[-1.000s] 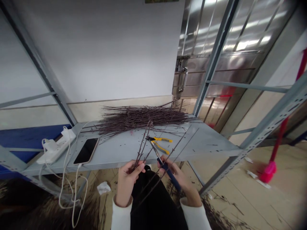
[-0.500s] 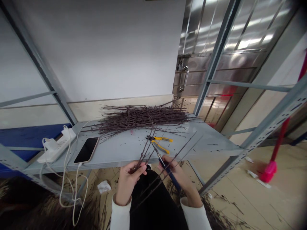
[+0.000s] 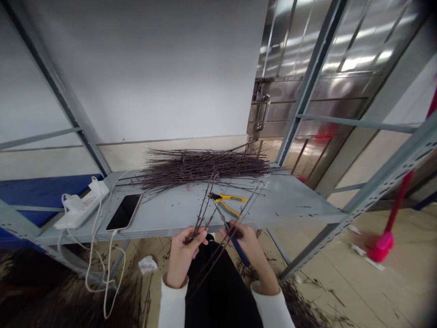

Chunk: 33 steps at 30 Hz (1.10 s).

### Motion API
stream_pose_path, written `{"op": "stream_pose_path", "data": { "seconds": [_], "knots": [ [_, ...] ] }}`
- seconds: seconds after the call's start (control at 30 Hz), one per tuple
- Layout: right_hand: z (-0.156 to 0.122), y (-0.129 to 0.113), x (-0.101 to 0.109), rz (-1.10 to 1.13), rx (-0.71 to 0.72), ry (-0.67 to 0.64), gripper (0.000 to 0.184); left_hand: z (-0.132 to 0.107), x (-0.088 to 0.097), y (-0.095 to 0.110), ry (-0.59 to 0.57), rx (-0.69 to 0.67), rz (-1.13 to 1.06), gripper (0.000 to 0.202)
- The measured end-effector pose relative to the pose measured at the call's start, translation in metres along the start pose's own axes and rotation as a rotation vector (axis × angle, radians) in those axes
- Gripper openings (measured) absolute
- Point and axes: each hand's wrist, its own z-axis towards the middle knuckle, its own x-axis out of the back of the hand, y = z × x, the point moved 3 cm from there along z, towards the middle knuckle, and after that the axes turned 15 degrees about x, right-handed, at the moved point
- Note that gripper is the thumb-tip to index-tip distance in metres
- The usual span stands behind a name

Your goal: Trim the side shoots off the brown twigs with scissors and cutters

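Note:
Pinched in my left hand (image 3: 184,255) are a few thin brown twigs (image 3: 202,213), their upper ends leaning toward the shelf. My right hand (image 3: 244,241) is closed around dark-blue-handled pliers (image 3: 235,239), whose narrow metal jaws point up and left toward the twigs. Longer twigs (image 3: 247,200) slant past the right hand and down over my lap. Yellow-handled cutters (image 3: 230,200) lie with handles spread on the grey shelf (image 3: 290,196), just beyond the plier tips. Behind them rests a large pile of twigs (image 3: 205,166).
On the left of the shelf are a phone (image 3: 123,212) on a white cable and a power strip (image 3: 82,205) with plugs. Metal uprights (image 3: 303,95) frame the shelf. Twig scraps and crumpled paper (image 3: 147,264) lie on the floor, with a red broom (image 3: 382,246) at right.
The long slanting twigs have swung to a steeper angle, moving left at their top ends. My right hand and the pliers have shifted slightly left. The left hand still pinches its twigs.

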Motion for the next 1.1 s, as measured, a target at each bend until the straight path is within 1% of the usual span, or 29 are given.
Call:
{"op": "stream_pose_path", "data": {
  "seconds": [0.17, 0.33, 0.53, 0.67, 0.77, 0.87, 0.97, 1.1],
  "knots": [
    [0.0, 0.002, -0.004, -0.015, -0.028, -0.034, 0.03, 0.0, 0.002, 0.0, 0.004, 0.011, -0.023, 0.036],
    [0.0, 0.001, -0.007, -0.019, -0.046, -0.036, 0.032, 0.0, 0.004, -0.002, 0.002, -0.025, 0.006, 0.035],
    [0.001, -0.004, -0.011, 0.039, -0.044, -0.01, 0.036, 0.005, 0.002, -0.009, -0.021, -0.052, 0.058, 0.037],
    [-0.001, -0.004, -0.012, 0.112, -0.078, -0.012, 0.033, 0.01, 0.002, -0.016, -0.056, -0.071, 0.028, 0.036],
    [-0.003, -0.001, -0.012, 0.146, -0.102, -0.03, 0.031, 0.013, 0.001, -0.018, -0.077, -0.074, 0.006, 0.04],
    [-0.003, 0.0, -0.009, 0.15, -0.107, -0.053, 0.031, 0.014, -0.002, -0.017, -0.118, -0.086, 0.011, 0.04],
    [-0.001, -0.006, 0.0, 0.117, -0.086, -0.07, 0.032, 0.013, -0.006, -0.014, -0.168, -0.083, 0.028, 0.038],
    [0.0, -0.021, 0.014, 0.018, -0.08, -0.142, 0.026, 0.008, -0.009, -0.007, -0.156, -0.082, 0.043, 0.032]
  ]
}}
